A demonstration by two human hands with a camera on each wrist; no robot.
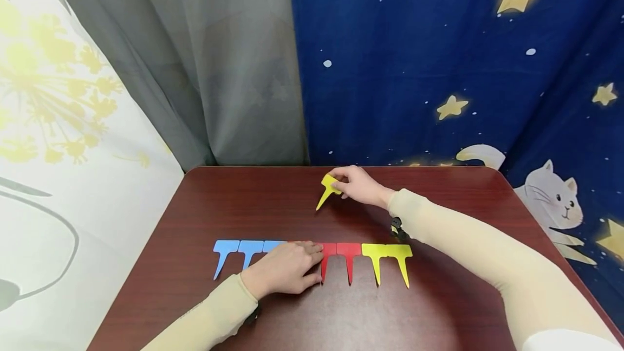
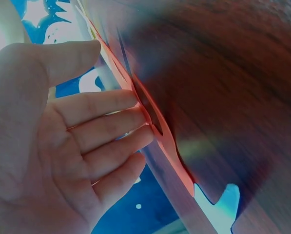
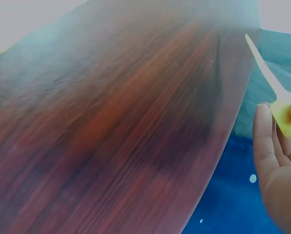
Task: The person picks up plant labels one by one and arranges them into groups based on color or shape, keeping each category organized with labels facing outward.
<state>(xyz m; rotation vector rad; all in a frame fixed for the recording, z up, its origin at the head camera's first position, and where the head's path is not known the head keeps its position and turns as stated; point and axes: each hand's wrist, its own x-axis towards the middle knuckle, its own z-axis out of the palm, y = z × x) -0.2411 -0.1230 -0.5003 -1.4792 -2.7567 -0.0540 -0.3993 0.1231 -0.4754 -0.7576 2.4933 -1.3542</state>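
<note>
A yellow T-shaped plant label [image 1: 328, 184] is pinched between the thumb and fingers of my right hand [image 1: 361, 184], above the far part of the table. Its pointed stem angles down to the left in the head view; the right wrist view shows the yellow label [image 3: 283, 114] too. My left hand [image 1: 287, 268] rests with its fingertips on the red labels [image 1: 349, 250] in a row, its fingers nearly straight in the left wrist view. Blue labels [image 1: 226, 246] make up the row's left end, partly hidden by this hand. Two yellow labels [image 1: 387, 251] end the row on the right.
The dark red wooden table [image 1: 195, 205] has its far edge against a grey curtain [image 1: 244, 69] and a blue star-patterned curtain [image 1: 390, 69]. A white patterned cloth [image 1: 73, 177] hangs along the left side.
</note>
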